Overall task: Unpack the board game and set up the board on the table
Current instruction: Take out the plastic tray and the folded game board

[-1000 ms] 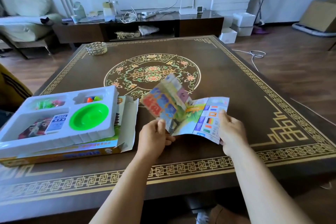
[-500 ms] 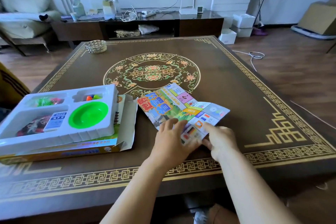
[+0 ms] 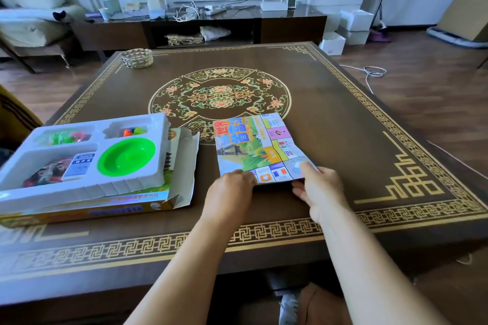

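A folded paper game board (image 3: 260,148), printed with coloured squares and a cartoon picture, lies flat on the dark patterned table (image 3: 343,140) in front of me. My left hand (image 3: 232,190) pinches its near left edge. My right hand (image 3: 319,187) holds the near right corner, thumb on top and fingers beneath. To the left, a white plastic insert tray (image 3: 87,166) rests on the open yellow game box (image 3: 105,208). The tray holds a green bowl (image 3: 126,157), small coloured pieces (image 3: 132,131), green bits in a bag (image 3: 63,137) and a card pack (image 3: 60,169).
A woven ashtray-like dish (image 3: 137,57) sits at the table's far left corner. Behind the table stands a low TV cabinet (image 3: 200,26) cluttered with cables. A sofa (image 3: 29,16) is at far left; white boxes (image 3: 351,26) and a cable (image 3: 372,72) lie on the floor to the right.
The board was lifted and partly opened between my hands; it has since been laid flat on the table, and both hands have moved to its near edge.
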### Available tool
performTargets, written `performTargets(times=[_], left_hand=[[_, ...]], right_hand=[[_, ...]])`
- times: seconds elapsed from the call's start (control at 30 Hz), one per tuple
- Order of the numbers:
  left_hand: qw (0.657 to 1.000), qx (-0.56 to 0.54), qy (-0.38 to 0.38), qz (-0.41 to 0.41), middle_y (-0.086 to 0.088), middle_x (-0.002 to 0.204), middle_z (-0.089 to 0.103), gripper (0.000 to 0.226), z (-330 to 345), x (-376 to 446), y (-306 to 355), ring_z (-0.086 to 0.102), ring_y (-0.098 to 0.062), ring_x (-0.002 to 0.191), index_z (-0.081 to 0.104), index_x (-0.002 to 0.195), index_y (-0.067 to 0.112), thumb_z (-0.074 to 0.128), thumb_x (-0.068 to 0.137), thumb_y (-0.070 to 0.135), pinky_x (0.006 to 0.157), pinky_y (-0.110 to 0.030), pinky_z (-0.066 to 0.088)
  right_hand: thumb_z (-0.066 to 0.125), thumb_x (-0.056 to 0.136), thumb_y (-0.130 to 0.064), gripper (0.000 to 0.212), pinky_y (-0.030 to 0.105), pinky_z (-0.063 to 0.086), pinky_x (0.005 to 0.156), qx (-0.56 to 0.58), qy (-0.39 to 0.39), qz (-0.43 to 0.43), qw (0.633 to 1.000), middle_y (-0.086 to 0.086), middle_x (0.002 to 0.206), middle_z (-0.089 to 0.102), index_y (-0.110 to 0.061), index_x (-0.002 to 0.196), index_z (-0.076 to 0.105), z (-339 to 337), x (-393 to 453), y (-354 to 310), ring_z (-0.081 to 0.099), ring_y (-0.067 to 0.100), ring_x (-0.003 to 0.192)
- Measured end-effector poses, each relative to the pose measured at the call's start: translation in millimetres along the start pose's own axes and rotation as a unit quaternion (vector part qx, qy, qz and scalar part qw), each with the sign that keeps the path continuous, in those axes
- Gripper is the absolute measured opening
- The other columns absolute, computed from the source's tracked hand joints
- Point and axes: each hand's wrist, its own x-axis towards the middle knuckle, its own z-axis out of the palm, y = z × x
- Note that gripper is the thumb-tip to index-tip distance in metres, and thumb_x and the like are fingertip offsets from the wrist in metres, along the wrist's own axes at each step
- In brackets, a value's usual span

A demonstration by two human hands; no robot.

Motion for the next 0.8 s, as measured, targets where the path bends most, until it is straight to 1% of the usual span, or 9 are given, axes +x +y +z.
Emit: performTargets(times=[0.1,0.23,0.37,0.43,0.6,0.63,0.7,0.77,0.8], left_hand=[[0.992,-0.110,0.033,-0.056,-0.001,0.097,0.066,0.015,-1.1,2.3,-9.4,0.062,-0.024,0.088,0.070,0.093,0.016,0.057,0.090,0.023,0.073,-0.031,0.048],[0.944,-0.291,0.022,-0.154,0.008,0.071,0.063,0.016,-8.9,4.5,-19.2,0.054,-0.005,0.066,0.064,0.067,0.021,0.077,0.075,0.024,0.054,-0.014,0.037],[0.847,-0.475,0.051,-0.232,-0.001,0.072,0.065,0.021,-12.5,6.5,-23.7,0.058,-0.015,0.065,0.056,0.070,0.017,0.071,0.082,0.023,0.054,-0.027,0.045],[0.813,-0.516,0.091,-0.253,-0.006,0.082,0.068,0.018,-8.8,8.9,-27.0,0.063,-0.022,0.076,0.052,0.075,0.018,0.063,0.089,0.024,0.066,-0.039,0.053],[0.641,-0.681,0.092,-0.343,-0.019,0.103,0.067,0.014,-2.8,14.1,-21.1,0.068,-0.028,0.093,0.050,0.098,0.006,0.043,0.099,0.018,0.079,-0.042,0.056],[0.633,-0.683,0.069,-0.358,-0.019,0.106,0.066,0.017,-3.4,14.2,-18.8,0.067,-0.026,0.093,0.050,0.105,0.003,0.041,0.099,0.016,0.077,-0.039,0.056],[0.643,-0.662,0.024,-0.383,-0.016,0.101,0.066,0.022,-2.3,14.2,-19.0,0.067,-0.023,0.083,0.052,0.107,0.002,0.039,0.100,0.019,0.069,-0.032,0.056],[0.689,-0.609,-0.031,-0.392,-0.011,0.085,0.066,0.025,-5.9,12.1,-19.4,0.066,-0.022,0.066,0.054,0.096,0.004,0.042,0.100,0.025,0.056,-0.029,0.056],[0.741,-0.552,-0.051,-0.380,-0.010,0.078,0.067,0.029,-8.0,10.0,-19.5,0.065,-0.023,0.059,0.056,0.090,0.004,0.044,0.099,0.028,0.052,-0.028,0.054]], right_hand=[[0.044,0.096,-0.034,0.030,0.032,0.055,0.069,-0.004,0.018,-0.022,1.000,0.007,0.089,0.068,-0.009,0.089,0.058,-5.3,-1.7,-3.9,0.066,0.013,0.079],[0.035,0.099,-0.041,0.031,0.034,0.054,0.068,0.033,0.009,0.009,0.999,0.005,0.087,0.062,-0.019,0.085,0.051,-8.0,-4.1,-9.3,0.063,0.016,0.082],[0.051,0.096,-0.024,0.018,0.028,0.055,0.061,-0.044,0.000,-0.006,0.999,0.005,0.097,0.065,-0.017,0.113,0.052,-10.0,0.3,-6.4,0.065,0.015,0.082],[0.053,0.093,-0.010,0.024,0.026,0.054,0.061,-0.093,0.006,-0.030,0.995,0.005,0.097,0.064,-0.017,0.116,0.052,-12.4,2.4,-5.8,0.061,0.012,0.076],[0.052,0.086,-0.004,0.016,0.026,0.048,0.056,-0.197,0.092,-0.093,0.972,0.008,0.092,0.070,-0.010,0.092,0.066,-27.9,11.1,-4.4,0.062,0.019,0.074],[0.054,0.083,-0.006,0.016,0.029,0.051,0.062,-0.229,0.117,-0.096,0.962,0.010,0.101,0.069,-0.009,0.094,0.066,-31.3,13.9,-3.2,0.062,0.024,0.083],[0.060,0.083,-0.015,0.038,0.039,0.045,0.092,-0.337,0.172,-0.082,0.922,0.013,0.128,0.054,-0.012,0.120,0.055,-35.6,16.1,-3.3,0.049,0.032,0.116],[0.062,0.085,-0.024,0.056,0.042,0.028,0.108,-0.422,0.181,-0.103,0.883,0.009,0.144,0.033,-0.019,0.136,0.039,-36.6,12.6,-3.2,0.028,0.031,0.132],[0.061,0.086,-0.027,0.057,0.042,0.024,0.110,-0.446,0.163,-0.141,0.869,0.006,0.146,0.029,-0.022,0.137,0.037,-34.5,11.7,-2.3,0.025,0.029,0.134]])
